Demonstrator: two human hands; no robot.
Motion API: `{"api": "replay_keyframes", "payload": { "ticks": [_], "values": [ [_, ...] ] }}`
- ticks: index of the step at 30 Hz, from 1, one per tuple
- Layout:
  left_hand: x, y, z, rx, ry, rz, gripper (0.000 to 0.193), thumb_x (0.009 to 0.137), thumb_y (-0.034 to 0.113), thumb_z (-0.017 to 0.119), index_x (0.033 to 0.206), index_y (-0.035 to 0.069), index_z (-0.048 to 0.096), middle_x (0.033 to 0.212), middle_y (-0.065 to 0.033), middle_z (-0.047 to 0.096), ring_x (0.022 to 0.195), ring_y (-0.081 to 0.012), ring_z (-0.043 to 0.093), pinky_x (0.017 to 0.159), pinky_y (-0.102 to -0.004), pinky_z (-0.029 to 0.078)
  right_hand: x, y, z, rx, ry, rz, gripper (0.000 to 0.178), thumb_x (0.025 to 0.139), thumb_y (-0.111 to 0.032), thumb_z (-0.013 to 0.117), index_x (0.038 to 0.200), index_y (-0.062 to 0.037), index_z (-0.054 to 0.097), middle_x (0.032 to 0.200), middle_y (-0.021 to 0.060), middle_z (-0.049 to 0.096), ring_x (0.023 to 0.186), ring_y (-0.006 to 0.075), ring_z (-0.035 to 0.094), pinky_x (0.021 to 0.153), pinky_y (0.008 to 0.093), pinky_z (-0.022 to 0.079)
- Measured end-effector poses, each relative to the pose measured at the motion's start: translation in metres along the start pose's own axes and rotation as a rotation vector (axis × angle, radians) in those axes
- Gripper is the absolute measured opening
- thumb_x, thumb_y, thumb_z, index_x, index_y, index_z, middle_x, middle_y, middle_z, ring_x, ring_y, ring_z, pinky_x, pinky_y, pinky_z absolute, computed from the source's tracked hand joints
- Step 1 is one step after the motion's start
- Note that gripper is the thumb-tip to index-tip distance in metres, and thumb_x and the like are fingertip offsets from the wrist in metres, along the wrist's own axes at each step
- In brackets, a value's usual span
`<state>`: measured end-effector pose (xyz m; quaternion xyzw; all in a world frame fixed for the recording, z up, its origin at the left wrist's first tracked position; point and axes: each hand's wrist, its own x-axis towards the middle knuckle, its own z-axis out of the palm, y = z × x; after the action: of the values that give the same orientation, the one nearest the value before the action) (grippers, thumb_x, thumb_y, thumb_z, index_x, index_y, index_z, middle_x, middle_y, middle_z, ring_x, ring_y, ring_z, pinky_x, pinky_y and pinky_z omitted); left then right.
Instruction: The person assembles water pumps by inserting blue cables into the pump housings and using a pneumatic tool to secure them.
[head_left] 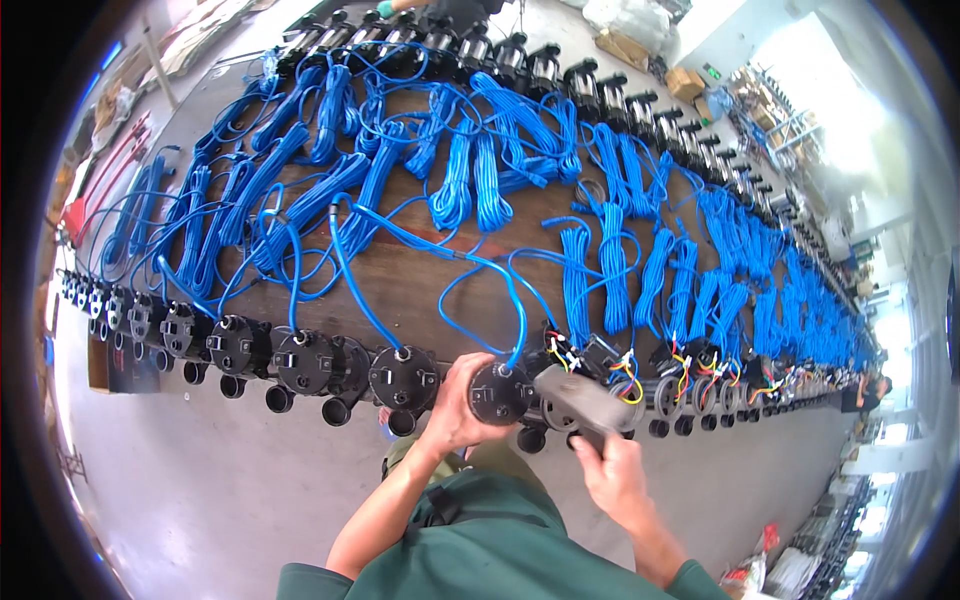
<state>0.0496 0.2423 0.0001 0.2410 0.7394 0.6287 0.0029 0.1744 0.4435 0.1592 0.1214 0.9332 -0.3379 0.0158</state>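
Observation:
My left hand (462, 405) is wrapped round the side of a black round pump cap (500, 393) at the near edge of the table. A blue cable (518, 310) rises from the top of this cap and loops back over the table. In my right hand (612, 478) is the handle of a mallet, gripped just right of the cap. The grey mallet head (585, 398), smeared by motion, is beside the cap's right side; I cannot tell whether they touch. Left of my left hand stands another capped pump (403, 378) with its own blue cable.
Bundles of blue cable (470, 180) cover much of the brown table (400, 270). More capped pumps (235, 345) line the near edge leftward; rightward, open housings show coloured wires (685, 370). Metal-bodied pumps (510, 55) line the far edge. A person's gloved hand (388, 8) shows at the top.

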Motion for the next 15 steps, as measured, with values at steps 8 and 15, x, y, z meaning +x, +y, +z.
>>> {"api": "replay_keyframes", "payload": {
  "ticks": [8, 15],
  "values": [
    [-0.006, -0.005, -0.003, -0.033, 0.018, -0.001, 0.098, 0.052, 0.027, 0.098, 0.136, 0.003, 0.055, 0.132, -0.0194, 0.061, 0.124, -0.0388, 0.061, 0.108, -0.0477, 0.050, 0.011, -0.061, -0.024, 0.197, -0.047, -0.119, 0.022, 0.101, -0.016, 0.069, 0.111, 0.0033, 0.068, 0.074, 0.0133, 0.069, 0.059, 0.0249, 0.066, 0.060, 0.0364, 0.052],
    [0.005, -0.010, 0.001, -0.051, 0.013, 0.060, 0.099, 0.053, 0.028, 0.099, 0.137, 0.005, 0.053, 0.130, -0.0198, 0.061, 0.123, -0.0402, 0.062, 0.105, -0.0477, 0.051, 0.031, -0.030, 0.037, -0.143, -0.279, -0.040, 0.035, 0.104, -0.033, 0.064, 0.111, 0.0014, 0.069, 0.072, 0.0234, 0.069, 0.070, 0.0405, 0.073, 0.063, 0.0463, 0.055]
  ]
}}
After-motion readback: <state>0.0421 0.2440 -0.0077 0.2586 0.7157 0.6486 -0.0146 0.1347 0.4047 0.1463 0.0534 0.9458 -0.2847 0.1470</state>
